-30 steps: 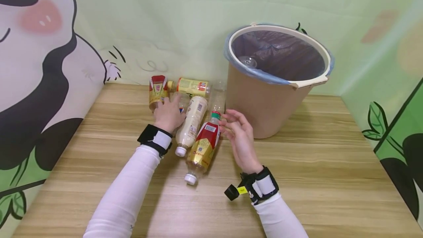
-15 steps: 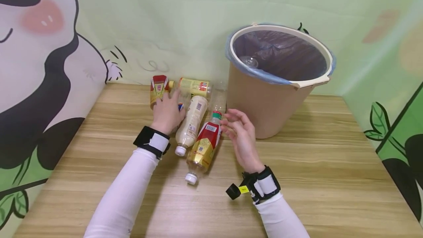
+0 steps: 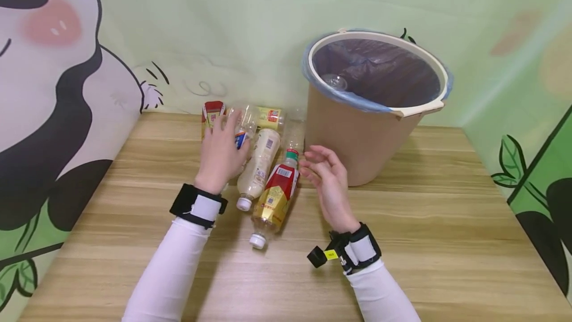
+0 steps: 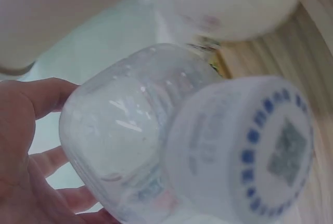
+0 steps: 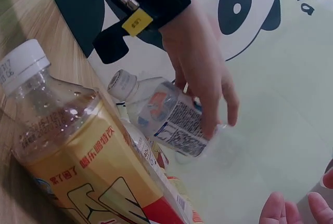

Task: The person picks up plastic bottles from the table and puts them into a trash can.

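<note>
My left hand (image 3: 219,158) grips a clear plastic bottle (image 3: 247,117) with a blue-marked label. Its white cap (image 4: 281,154) points towards the left wrist camera, and the right wrist view shows the bottle (image 5: 174,122) tilted above the others. My right hand (image 3: 329,188) is held with loosely bent fingers beside the green cap (image 3: 292,154) of a clear bottle, holding nothing. A red-and-gold bottle (image 3: 276,198) and a cream-labelled bottle (image 3: 260,168) lie between the hands. Partly covered by the left hand is another red-and-gold bottle (image 3: 212,110).
At the back right stands a beige bin (image 3: 353,150) lined with a bluish bag, with a clear bottle (image 3: 335,82) inside. A yellow-labelled bottle (image 3: 270,118) lies by the back wall. Wooden tabletop (image 3: 424,222) extends right of the bottles.
The left hand has lifted the clear bottle from among the others and drawn slightly left and nearer. The bottle now covers part of the yellow-labelled one. The right hand has barely moved.
</note>
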`<state>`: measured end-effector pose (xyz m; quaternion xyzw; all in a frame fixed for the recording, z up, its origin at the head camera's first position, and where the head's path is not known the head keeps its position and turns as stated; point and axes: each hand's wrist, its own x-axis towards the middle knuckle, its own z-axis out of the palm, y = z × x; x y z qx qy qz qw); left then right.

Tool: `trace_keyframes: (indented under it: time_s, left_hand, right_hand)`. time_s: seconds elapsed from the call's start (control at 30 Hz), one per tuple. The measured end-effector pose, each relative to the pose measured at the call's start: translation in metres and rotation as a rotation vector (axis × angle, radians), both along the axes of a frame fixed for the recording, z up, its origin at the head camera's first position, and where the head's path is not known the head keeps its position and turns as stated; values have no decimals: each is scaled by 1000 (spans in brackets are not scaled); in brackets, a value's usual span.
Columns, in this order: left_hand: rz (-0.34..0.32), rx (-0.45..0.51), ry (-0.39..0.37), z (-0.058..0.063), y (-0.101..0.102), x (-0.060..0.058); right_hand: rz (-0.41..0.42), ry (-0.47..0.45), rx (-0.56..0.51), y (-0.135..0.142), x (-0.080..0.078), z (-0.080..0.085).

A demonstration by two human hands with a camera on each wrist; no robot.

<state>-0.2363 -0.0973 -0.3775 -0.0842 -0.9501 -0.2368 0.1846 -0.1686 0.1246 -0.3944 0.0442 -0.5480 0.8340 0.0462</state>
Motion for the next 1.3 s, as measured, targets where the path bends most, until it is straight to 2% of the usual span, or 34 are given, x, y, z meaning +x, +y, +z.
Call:
trace_keyframes:
  time_s: [0.17,0.4,0.53,0.73,0.8,1.0,1.3]
  left_hand:
    - [-42,131,65,7,9,15]
    - [-178,338,139,4,24,35]
    - [-236,470,113,1,30,43]
    - [-332,686,-1,-7,40,56]
    - [-355,739,-38,-4,44,62]
    - [-400,843,-123,17,55,80]
    - [-430,920,-163,18,60,81]
  right_hand:
    - [-2,1,7,2,0,1]
    - [18,17,71,6,-2,2]
    - [14,21,98,6,-2,2]
    - [8,60,189,4,0,2]
    - [2,77,221,3,0,2]
    - [-6,110,257,2,-1,4]
    - [47,141,384,2,3,5]
